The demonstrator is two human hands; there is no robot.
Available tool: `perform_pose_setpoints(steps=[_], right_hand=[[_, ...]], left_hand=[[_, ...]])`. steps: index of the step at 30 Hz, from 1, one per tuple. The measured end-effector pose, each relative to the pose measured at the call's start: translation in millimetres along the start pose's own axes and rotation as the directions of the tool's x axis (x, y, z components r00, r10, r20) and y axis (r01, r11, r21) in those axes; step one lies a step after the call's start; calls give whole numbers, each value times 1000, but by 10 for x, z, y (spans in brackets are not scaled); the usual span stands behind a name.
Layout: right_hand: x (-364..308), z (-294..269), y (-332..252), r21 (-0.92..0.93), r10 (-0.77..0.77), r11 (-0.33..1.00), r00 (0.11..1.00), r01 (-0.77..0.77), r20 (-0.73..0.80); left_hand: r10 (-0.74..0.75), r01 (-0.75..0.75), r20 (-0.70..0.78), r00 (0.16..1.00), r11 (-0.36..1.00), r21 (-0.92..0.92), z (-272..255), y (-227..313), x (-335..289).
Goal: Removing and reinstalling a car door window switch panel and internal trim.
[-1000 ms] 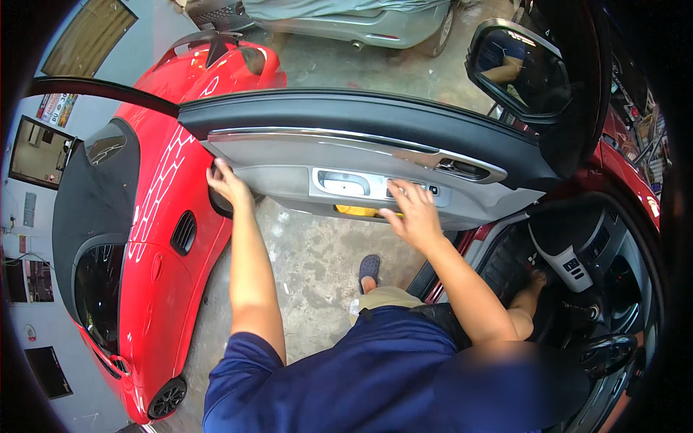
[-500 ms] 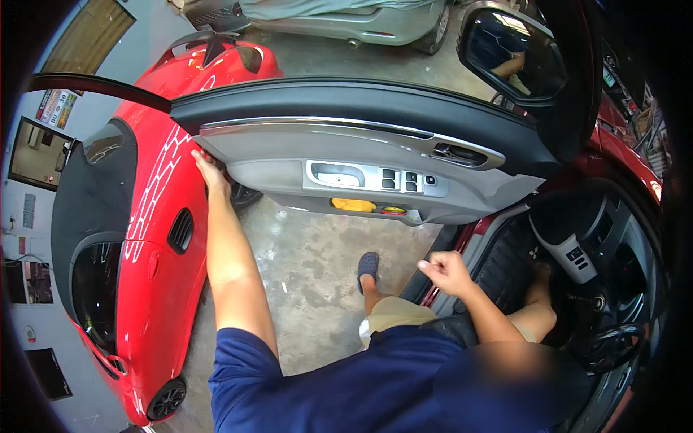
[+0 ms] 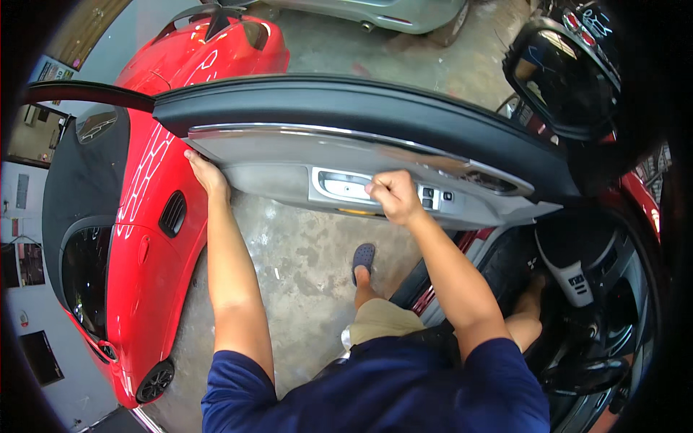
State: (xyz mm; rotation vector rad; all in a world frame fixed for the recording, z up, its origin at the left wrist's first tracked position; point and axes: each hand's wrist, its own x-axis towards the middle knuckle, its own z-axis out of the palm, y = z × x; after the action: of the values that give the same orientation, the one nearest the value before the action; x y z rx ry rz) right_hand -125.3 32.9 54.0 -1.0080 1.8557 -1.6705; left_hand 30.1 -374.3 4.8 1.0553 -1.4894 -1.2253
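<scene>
The open car door (image 3: 267, 177) stretches across in front of me, with a grey inner panel and a dark top edge. My left hand (image 3: 209, 177) is closed on the door's left end; part of its fingers is hidden there. My right hand (image 3: 395, 198) is a closed fist over the silver switch panel (image 3: 437, 200), beside the recessed pull cup (image 3: 342, 186). It covers some of the switches. Whether anything is inside the fist, or whether it touches the panel, I cannot tell. A sliver of a yellow thing (image 3: 359, 212) shows low in the door pocket.
A red car (image 3: 162, 267) with a dark roof stands close on the left. Beyond the door is a silver car (image 3: 404, 16). The side mirror (image 3: 563, 76) juts out at the upper right. The door sill and dark car interior (image 3: 505, 249) lie right, above concrete floor (image 3: 303, 289).
My right fist has moved up and left from near my lap to the switch panel. The door has tilted, hiding more of its pocket. My left hand stays on the door's end.
</scene>
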Motion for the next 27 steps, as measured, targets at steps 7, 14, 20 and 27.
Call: perform_pose_setpoints(steps=[7,14,20,27], right_hand=[[31,-41,-42,111,-131,986,991,127,30],[56,4,83,12,-52,999,997,52,51],[497,563,-441,200,-321,939,924,281,209],[763,943,-5,-31,-279,954,920,298,275]], left_hand=[[58,-58,-44,997,998,-2,25,-66,-10],[8,-3,-137,990,999,37,129,106,-137],[88,-73,-183,979,994,86,205,43,-150],[139,-119,-146,979,984,135,148,56,-119]])
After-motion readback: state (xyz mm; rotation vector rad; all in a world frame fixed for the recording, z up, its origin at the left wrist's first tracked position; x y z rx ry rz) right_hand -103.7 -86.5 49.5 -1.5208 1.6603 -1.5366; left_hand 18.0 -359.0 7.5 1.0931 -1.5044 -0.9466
